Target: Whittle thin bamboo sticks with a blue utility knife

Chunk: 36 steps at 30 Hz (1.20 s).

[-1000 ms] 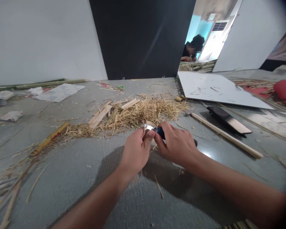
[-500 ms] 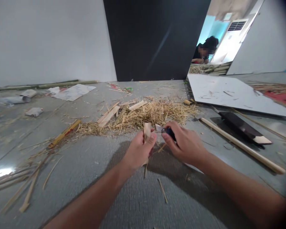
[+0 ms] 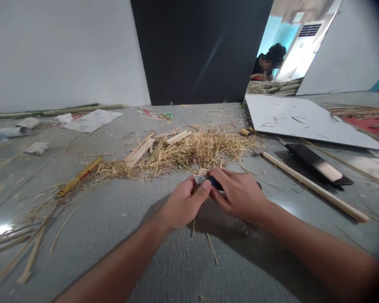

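Held in my left hand (image 3: 186, 202) is a short flat strip of wood (image 3: 203, 171), of which only the top end shows above my fingers. My right hand (image 3: 238, 189) is wrapped round the dark handle of a knife (image 3: 215, 183). The pale blade lies against the wood strip, just above my left thumb. Both hands touch or nearly touch each other. Behind them spreads a heap of straw-like shavings (image 3: 192, 149), with several flat wood pieces (image 3: 142, 151) on its left side.
A yellow-handled tool (image 3: 78, 176) lies on the floor to the left, near loose thin sticks (image 3: 31, 256). On the right are a long pole (image 3: 316, 187), a black sheath-like object (image 3: 306, 158) and a white board (image 3: 303, 122). Behind a black panel (image 3: 202, 50), another person (image 3: 267, 63) bends over.
My right hand has moved left, bringing the knife blade from beside the wood strip onto it. My left thumb now sits close to the blade. The view has shifted slightly.
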Each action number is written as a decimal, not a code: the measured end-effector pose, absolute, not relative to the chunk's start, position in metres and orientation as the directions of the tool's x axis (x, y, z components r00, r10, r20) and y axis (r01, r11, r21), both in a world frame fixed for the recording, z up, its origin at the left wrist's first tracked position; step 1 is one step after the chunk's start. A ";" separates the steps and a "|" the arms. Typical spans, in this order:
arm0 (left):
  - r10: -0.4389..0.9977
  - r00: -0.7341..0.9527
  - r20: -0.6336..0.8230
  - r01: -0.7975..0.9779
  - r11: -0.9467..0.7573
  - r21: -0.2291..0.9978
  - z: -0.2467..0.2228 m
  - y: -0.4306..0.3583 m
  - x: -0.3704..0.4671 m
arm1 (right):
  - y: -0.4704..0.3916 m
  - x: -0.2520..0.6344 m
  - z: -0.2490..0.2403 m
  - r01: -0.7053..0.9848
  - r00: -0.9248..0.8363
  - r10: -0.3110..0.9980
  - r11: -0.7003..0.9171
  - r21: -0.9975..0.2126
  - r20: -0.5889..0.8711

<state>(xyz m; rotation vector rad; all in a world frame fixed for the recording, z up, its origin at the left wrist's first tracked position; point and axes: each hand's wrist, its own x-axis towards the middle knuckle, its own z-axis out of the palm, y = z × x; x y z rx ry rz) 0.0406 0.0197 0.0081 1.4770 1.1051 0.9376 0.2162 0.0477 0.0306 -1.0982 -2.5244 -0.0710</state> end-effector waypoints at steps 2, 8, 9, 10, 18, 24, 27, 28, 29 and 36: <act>0.969 0.244 0.049 0.261 -0.115 0.958 0.011 0.019 0.041 | 0.047 0.216 0.031 0.720 -0.621 0.696 0.688 -0.087 0.362; 0.969 0.216 0.122 0.477 -0.214 0.852 0.013 0.019 0.041 | 0.044 0.214 0.032 0.785 -0.564 0.731 0.619 -0.024 0.383; 0.969 0.208 0.132 0.487 -0.220 0.845 0.013 0.019 0.041 | 0.044 0.214 0.032 0.801 -0.549 0.744 0.598 -0.013 0.381; 0.969 0.200 0.145 0.491 -0.228 0.841 0.013 0.019 0.041 | 0.043 0.213 0.032 0.816 -0.534 0.756 0.578 -0.004 0.378; 0.971 0.159 0.177 0.517 -0.235 0.823 0.016 0.021 0.041 | 0.039 0.204 0.032 0.885 -0.424 0.840 0.464 -0.041 0.339; 0.973 0.143 0.180 0.564 -0.230 0.793 0.016 0.025 0.040 | 0.035 0.192 0.033 0.921 -0.314 0.896 0.368 -0.127 0.315; 0.983 0.077 0.165 0.548 -0.180 0.817 0.014 0.025 0.039 | 0.050 0.201 0.035 0.925 -0.205 0.925 0.290 -0.247 0.319; 0.988 0.068 0.137 0.515 -0.153 0.843 0.013 0.024 0.039 | 0.056 0.206 0.036 0.922 -0.141 0.934 0.245 -0.300 0.330; 0.992 0.073 0.099 0.465 -0.122 0.877 0.012 0.024 0.039 | 0.061 0.211 0.037 0.924 -0.071 0.927 0.200 -0.327 0.367; 0.977 0.185 -0.109 -0.149 0.138 0.979 0.011 0.027 0.039 | 0.064 0.220 0.029 0.852 -0.181 0.903 0.342 -0.396 0.390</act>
